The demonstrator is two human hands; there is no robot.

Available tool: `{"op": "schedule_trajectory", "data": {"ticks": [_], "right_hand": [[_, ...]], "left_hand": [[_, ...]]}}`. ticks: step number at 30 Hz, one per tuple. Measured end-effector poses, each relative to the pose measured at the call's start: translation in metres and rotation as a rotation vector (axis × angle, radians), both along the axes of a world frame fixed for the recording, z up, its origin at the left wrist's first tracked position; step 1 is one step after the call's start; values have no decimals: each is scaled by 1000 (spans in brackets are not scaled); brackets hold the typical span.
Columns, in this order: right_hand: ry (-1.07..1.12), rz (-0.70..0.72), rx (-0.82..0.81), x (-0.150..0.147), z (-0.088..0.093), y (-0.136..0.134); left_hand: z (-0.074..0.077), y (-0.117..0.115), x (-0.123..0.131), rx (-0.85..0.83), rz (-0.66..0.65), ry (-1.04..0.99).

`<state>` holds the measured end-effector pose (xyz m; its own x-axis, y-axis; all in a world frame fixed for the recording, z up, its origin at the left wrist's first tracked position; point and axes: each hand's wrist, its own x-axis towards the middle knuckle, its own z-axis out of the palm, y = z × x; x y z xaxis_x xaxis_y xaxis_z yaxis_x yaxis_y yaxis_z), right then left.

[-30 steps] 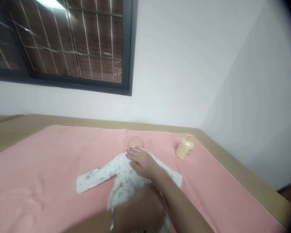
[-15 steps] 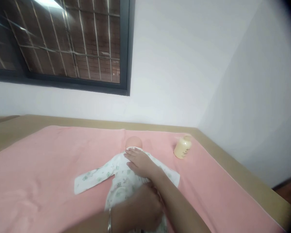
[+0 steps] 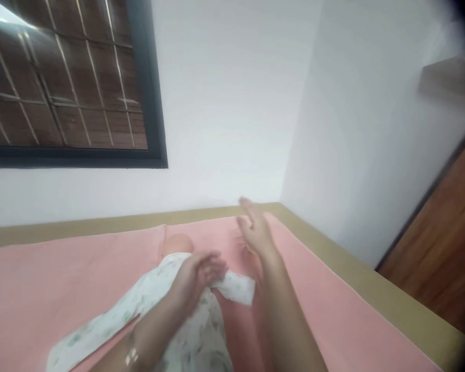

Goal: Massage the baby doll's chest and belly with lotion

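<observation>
A baby doll lies on a pink cloth, its smooth head toward the wall. It wears a white printed baby outfit with the sleeves spread out. My left hand, below a bracelet, is over the doll's chest with its fingers loosely bent and apart; whether it touches the outfit I cannot tell. To the right of the doll, my right hand reaches out with fingers stretched and blurred. Only a yellowish sliver, perhaps of the pump bottle, shows by that hand; the remainder is hidden.
The cloth covers a tan surface whose far side meets a white wall. A dark-framed window with bars is at the upper left. Brown wood stands beyond the right edge.
The view has swung right. My right hand has left the doll's chest and moved toward the pump bottle's place. My left hand has come up from the lower body to the chest, its fingers loosened.
</observation>
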<state>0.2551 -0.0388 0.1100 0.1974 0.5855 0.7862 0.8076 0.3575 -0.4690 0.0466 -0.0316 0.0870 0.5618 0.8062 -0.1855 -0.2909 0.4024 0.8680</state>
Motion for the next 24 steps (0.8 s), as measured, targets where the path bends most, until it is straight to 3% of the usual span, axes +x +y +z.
{"op": "schedule_trajectory", "data": {"ticks": [2, 5, 8, 11, 16, 24], "right_hand": [[53, -186, 54, 46, -8, -6], [120, -309, -89, 88, -29, -4], [167, -370, -254, 93, -44, 6], [68, -327, -352, 79, -47, 15], [14, -358, -545, 65, -43, 16], [45, -418, -499, 59, -32, 10]], "left_hand": [[23, 22, 33, -169, 47, -137], [40, 50, 88, -384, -25, -142], [40, 64, 136, -416, -42, -122], [32, 68, 168, -411, -26, -117], [22, 71, 190, -411, 37, -99], [24, 76, 193, -395, 45, -100]]}}
